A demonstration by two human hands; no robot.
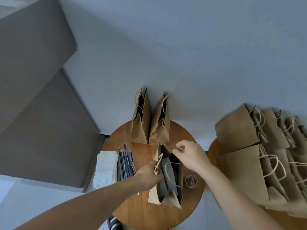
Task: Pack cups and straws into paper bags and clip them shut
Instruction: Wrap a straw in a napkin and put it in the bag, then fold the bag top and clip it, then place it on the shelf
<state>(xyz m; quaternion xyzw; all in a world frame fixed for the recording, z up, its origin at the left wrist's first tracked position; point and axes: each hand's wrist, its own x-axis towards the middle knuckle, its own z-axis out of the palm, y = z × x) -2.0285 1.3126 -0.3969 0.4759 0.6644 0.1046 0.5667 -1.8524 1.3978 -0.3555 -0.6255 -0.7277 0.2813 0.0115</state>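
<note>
Head cam: the open paper bag [166,199] stands mid-bench [141,213] with something grey inside. The left hand [147,177] grips its left rim by the handle, and the right hand [189,155] pinches the far rim. Straws [125,163] lie at the left edge, and two more bags [141,128] stand at the far edge.
</note>
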